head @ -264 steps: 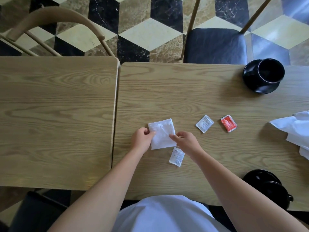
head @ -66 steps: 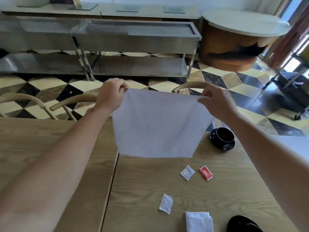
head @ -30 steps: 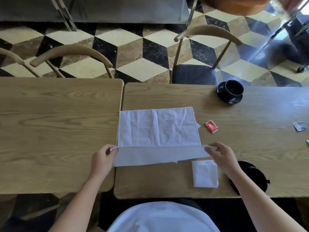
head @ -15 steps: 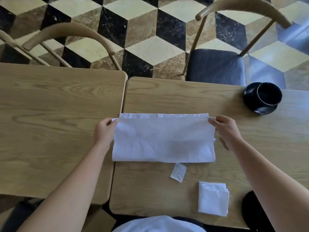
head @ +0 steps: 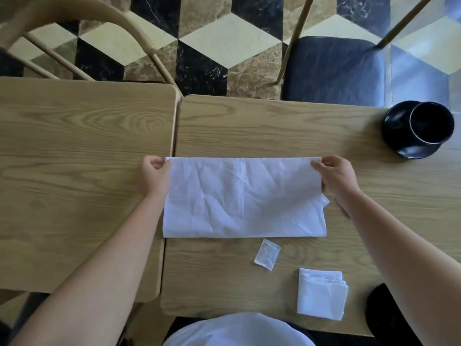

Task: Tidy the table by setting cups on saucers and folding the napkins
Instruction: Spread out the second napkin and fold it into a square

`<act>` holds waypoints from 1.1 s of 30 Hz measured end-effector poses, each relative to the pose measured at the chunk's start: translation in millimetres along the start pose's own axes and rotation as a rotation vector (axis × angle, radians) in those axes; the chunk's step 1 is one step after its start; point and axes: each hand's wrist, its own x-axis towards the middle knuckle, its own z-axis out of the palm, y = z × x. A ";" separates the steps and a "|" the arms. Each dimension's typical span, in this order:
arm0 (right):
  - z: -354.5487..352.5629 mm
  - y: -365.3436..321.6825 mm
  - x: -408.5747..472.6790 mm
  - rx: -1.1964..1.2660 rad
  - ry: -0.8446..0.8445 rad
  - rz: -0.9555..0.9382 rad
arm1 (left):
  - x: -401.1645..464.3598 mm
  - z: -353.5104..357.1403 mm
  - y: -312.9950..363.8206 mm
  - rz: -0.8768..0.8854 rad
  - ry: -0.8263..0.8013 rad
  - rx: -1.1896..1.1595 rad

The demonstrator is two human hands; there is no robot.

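Two wooden tables (head: pixel 84 151) stand pushed side by side over a floor of black, cream and brown cube-pattern tiles (head: pixel 224 43). Nearest the viewer, at about five o'clock on the right-hand table, a small folded napkin (head: pixel 321 294) lies square and flat close to the near edge. Just beyond it, toward the centre, a white sachet (head: pixel 267 254) lies on the wood. At four o'clock, at the table's near right corner, a dark round shape (head: pixel 386 318) is cut off by the right forearm, and what it is cannot be told.

At the middle lies the large white napkin (head: pixel 244 198), folded in half into a wide band, its left end reaching the seam between the two tables. The left hand (head: pixel 154 176) pinches its far left corner between thumb and curled fingers; the right hand (head: pixel 336 174) pinches the far right corner the same way. A small flap of cloth pokes out under the right wrist.

Farther off, at two o'clock, a black cup (head: pixel 430 123) sits on a black saucer (head: pixel 399 143), well apart from the napkin. Beyond the far edge, a dark-cushioned chair (head: pixel 334 68) stands at one o'clock and a curved wooden chair back (head: pixel 74 26) at eleven o'clock.
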 end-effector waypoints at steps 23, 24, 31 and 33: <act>104.9 46.7 -128.2 0.389 -0.384 0.255 | -130.3 7.3 -77.7 -0.059 -0.360 0.059; 93.4 52.9 -122.9 0.396 -0.343 0.268 | -122.1 1.5 -77.9 -0.140 -0.330 0.015; 28.8 86.6 -97.6 0.331 -0.134 0.338 | -87.7 -34.7 -82.7 -0.359 -0.172 -0.018; 21.1 88.4 -95.9 0.277 -0.136 0.347 | -90.3 -35.8 -77.5 -0.376 -0.143 0.004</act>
